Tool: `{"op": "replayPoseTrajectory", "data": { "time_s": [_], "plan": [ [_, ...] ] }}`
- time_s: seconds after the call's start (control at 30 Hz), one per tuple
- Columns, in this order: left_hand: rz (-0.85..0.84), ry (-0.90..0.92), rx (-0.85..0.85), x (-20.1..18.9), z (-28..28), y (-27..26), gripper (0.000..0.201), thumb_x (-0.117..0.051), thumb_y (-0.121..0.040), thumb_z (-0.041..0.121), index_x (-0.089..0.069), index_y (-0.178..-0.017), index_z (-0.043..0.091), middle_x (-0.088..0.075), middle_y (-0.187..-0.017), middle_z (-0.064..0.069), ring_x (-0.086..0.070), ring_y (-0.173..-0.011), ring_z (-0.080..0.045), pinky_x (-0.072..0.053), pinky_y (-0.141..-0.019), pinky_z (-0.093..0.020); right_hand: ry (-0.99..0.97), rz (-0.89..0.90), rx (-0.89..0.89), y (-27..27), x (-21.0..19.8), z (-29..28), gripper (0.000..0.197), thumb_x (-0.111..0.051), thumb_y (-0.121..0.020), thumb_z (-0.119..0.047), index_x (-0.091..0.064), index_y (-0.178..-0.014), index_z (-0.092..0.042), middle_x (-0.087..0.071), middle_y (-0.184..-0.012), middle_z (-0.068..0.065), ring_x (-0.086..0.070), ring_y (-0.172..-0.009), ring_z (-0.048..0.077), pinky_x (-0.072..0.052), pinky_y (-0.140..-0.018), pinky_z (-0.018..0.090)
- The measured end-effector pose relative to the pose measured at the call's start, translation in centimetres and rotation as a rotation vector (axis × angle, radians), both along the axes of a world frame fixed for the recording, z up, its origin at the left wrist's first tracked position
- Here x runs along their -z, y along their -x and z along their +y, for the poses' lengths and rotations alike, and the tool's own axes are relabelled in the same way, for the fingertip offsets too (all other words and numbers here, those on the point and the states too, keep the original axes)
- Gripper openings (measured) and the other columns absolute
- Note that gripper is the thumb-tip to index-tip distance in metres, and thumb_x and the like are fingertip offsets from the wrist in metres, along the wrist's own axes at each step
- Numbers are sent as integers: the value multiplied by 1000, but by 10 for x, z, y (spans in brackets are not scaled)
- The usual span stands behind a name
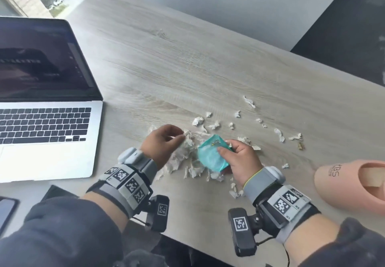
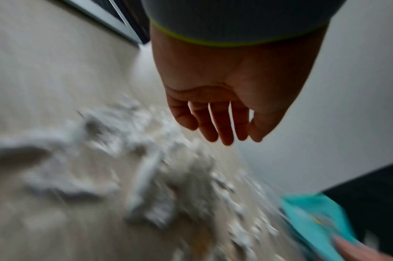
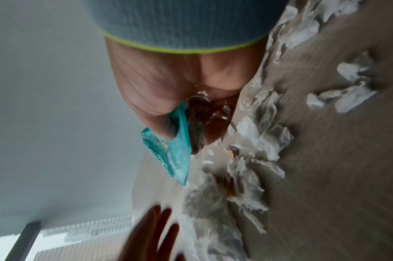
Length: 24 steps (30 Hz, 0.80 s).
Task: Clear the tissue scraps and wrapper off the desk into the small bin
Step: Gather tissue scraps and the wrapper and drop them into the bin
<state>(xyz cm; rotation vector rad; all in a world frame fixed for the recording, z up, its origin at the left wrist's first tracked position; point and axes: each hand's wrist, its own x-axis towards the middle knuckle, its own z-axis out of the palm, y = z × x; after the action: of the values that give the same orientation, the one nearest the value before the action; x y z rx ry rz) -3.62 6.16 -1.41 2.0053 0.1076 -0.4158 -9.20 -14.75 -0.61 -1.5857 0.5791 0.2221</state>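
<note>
A pile of torn white tissue scraps (image 1: 181, 160) lies on the wooden desk (image 1: 187, 62) near its front edge, and more scraps (image 1: 279, 134) are scattered to the right. My right hand (image 1: 226, 147) grips a teal plastic wrapper (image 1: 208, 158) just above the pile. In the right wrist view the wrapper (image 3: 175, 155) sits pinched under the thumb, with something dark brown in the palm behind it. My left hand (image 1: 179, 136) hovers at the pile's left side, fingers relaxed and holding nothing (image 2: 220, 127). A peach, shoe-shaped small bin (image 1: 343, 191) sits at the desk's right front.
An open silver laptop (image 1: 41, 121) fills the left of the desk. A dark phone (image 1: 6, 210) lies at the front left corner. A small brownish scrap (image 1: 300, 146) rests among the right-hand tissue bits. The desk's front edge runs just under my wrists.
</note>
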Motion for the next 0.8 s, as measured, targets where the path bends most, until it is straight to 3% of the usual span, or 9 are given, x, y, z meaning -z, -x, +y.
{"op": "replayPoseTrajectory", "data": {
  "time_s": [0.1, 0.2, 0.3, 0.4, 0.5, 0.6, 0.7, 0.8],
  "plan": [
    [-17, -293, -165, 22, 47, -11, 25, -70, -89, 31, -66, -111, 20, -69, -106, 0, -65, -85, -14, -52, -69, -26, -19, 39, 88, 2, 2, -14, 16, -62, -90, -2, -68, -85, -15, -66, -74, 4, -65, -56, 13, -52, -39, 26],
    [114, -445, -201, 43, 76, -8, 50, -73, -81, 50, -61, -118, 19, -65, -110, -6, -65, -84, -19, -57, -71, -36, -14, 78, 130, 8, 6, -26, 10, -62, -91, -5, -69, -95, -11, -66, -83, 11, -65, -64, 21, -55, -43, 29],
    [138, -542, -102, 50, 72, 0, 55, -70, -70, 70, -62, -104, 27, -65, -99, 2, -65, -80, -17, -61, -75, -41, 16, 97, 130, 15, 10, -32, 10, -63, -90, -6, -70, -92, -13, -66, -83, 12, -65, -64, 23, -53, -42, 27],
    [118, -623, -12, 51, 59, 3, 40, -71, -72, 67, -60, -89, 32, -60, -92, 5, -62, -80, -16, -59, -76, -39, 26, 96, 128, 21, 10, -34, 13, -63, -90, -7, -69, -87, -18, -66, -82, 10, -65, -63, 21, -52, -42, 27],
    [91, -553, 10, 46, 43, 0, 19, -71, -82, 48, -61, -79, 33, -64, -91, 2, -61, -76, -14, -58, -71, -36, 45, 88, 150, 27, 8, -41, 11, -63, -91, -8, -69, -92, -17, -66, -83, 8, -66, -65, 21, -55, -46, 29],
    [21, -366, -29, 26, 28, 0, 12, -67, -90, 35, -66, -85, 24, -67, -82, 6, -60, -70, -9, -43, -57, -25, 59, 78, 183, 31, 6, -50, 11, -64, -91, -8, -70, -97, -15, -68, -85, 9, -67, -68, 22, -57, -50, 32],
    [-8, -67, -39, -4, 2, 4, 7, -69, -90, 26, -70, -86, 20, -74, -77, 2, -68, -70, -12, -49, -63, -23, 47, 54, 241, 36, 1, -59, 14, -63, -91, -8, -70, -90, -20, -70, -82, 7, -69, -67, 20, -58, -52, 35],
    [69, 153, 78, -27, -33, 14, 3, -71, -89, 17, -69, -89, 14, -78, -81, -1, -69, -65, -9, -51, -58, -19, 22, 38, 282, 40, 0, -65, 14, -63, -91, -8, -71, -87, -18, -72, -80, 7, -71, -63, 17, -59, -51, 34]
  ]
}}
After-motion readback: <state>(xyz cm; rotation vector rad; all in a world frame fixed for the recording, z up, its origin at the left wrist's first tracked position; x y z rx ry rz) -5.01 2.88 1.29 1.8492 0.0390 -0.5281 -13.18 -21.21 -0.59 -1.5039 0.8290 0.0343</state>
